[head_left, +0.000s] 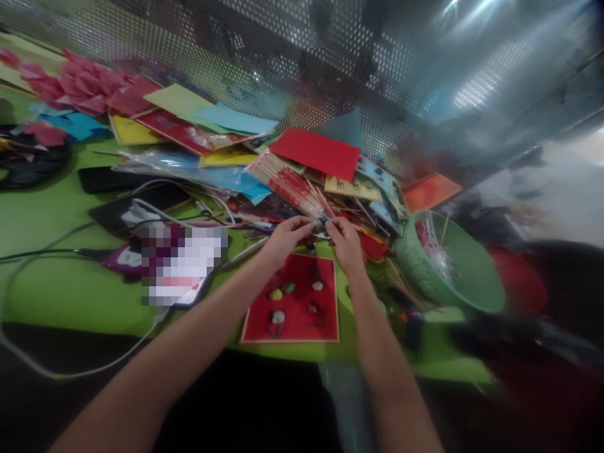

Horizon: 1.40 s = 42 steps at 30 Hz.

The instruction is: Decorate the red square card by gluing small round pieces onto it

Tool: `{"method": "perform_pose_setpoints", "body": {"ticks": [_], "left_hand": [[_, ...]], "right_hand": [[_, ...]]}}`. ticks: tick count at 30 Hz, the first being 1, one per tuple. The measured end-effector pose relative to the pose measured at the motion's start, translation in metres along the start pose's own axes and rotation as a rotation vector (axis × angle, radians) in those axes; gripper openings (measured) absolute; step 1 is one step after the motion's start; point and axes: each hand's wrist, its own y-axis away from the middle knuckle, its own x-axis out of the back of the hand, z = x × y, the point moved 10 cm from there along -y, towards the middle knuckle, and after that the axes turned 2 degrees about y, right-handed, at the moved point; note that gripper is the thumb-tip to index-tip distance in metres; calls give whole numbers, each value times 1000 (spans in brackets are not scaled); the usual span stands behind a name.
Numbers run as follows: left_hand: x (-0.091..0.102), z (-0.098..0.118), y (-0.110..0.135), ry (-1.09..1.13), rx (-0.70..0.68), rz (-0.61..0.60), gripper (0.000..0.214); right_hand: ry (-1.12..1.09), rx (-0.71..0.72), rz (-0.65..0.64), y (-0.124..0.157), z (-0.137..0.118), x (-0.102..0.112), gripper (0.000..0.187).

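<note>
Left hand [285,241] and right hand [348,244] both pinch a small dark piece [319,225], fingers nearly closed, so honestly, squeeze gently.

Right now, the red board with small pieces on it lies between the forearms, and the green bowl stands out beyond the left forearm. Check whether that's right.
The side is wrong: the head view shows the green bowl out beyond the right forearm. The red board with small pieces on it does lie between that and the left forearm.
</note>
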Motion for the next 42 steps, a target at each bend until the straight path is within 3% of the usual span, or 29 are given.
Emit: {"method": "perform_pose_setpoints", "body": {"ticks": [5,11,17,28,34,42], "left_hand": [[-5,-4,0,-7,6,-48,41],[-7,-5,0,16,32,-70,43],[-6,3,-1,-9,-19,-69,43],[-1,0,-2,80,39,-62,44],[-1,4,-3,60,-6,-45,43],[-3,7,-2,-7,-53,-37,37]], "right_hand": [[103,18,-185,3,-1,-18,41],[34,81,-197,5,-13,-19,41],[75,56,-89,5,-12,-11,31],[248,315,73,10,-39,-1,17],[151,198,74,11,-35,-1,25],[61,108,103,10,-25,5,15]]}}
